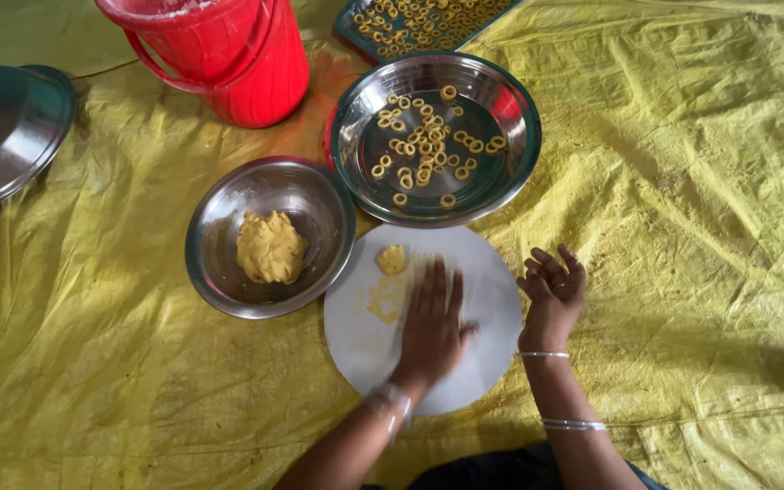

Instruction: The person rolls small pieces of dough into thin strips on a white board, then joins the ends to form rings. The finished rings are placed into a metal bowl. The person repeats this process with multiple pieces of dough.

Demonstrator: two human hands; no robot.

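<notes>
containers: a red plastic bucket with a handle (229, 54) stands at the far side, left of centre. no labels or signs can be made out on anything.
far tray: a teal tray of small dough rings (424, 20) at the far edge.
ring dish: a wide round steel dish holding small yellow dough rings (435, 136), just far of the board.
dough bowl: a round steel bowl (269, 238) left of the board, with a lump of yellow dough (269, 247) inside.
lid: a steel lid (6, 132) at the far left.
ground: a crinkled yellow plastic sheet (682, 181).
board: a round white board (424, 318), near centre, smeared yellow, with a small yellow dough piece (392, 259) at its far edge.
left hand (430, 327): fingers straight and together, palm pressed flat on the board.
right hand (553, 289): off the board's right edge, palm up, fingers loosely curled, holding nothing visible.
</notes>
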